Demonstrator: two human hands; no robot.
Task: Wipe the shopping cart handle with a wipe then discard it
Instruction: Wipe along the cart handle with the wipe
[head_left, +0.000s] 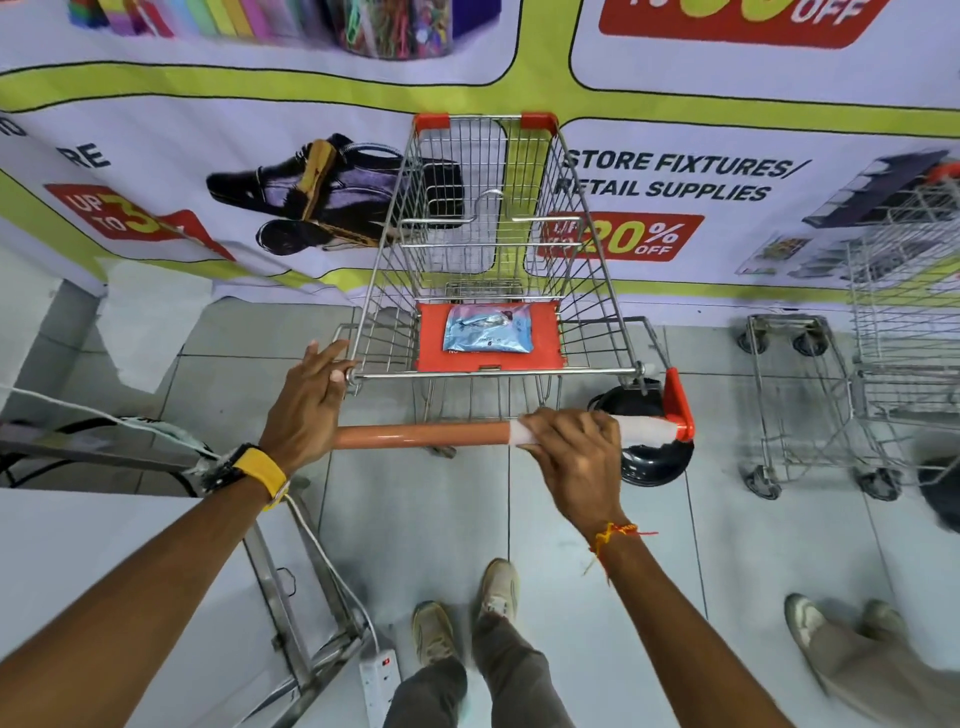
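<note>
My right hand (574, 457) grip is clamped around the wipe (649, 430), wrapped on the handle (415, 435) near its right end; left hand (306, 400), fingers loose, steadies the cart (493, 372) against rolling.

Cart handle (421, 435): orange-brown round bar, horizontal, across the near end of the wire shopping cart (488, 249), red plastic bracket at its right end. Wipe (649, 430): white, wrapped around the right part of the bar, spanning from about mid-bar up to the red bracket; middle stretch hidden, both ends showing. Wipe pack (488, 326): pale blue, flat, lying on the cart's red child-seat flap, roughly centred, just beyond the handle.
</note>
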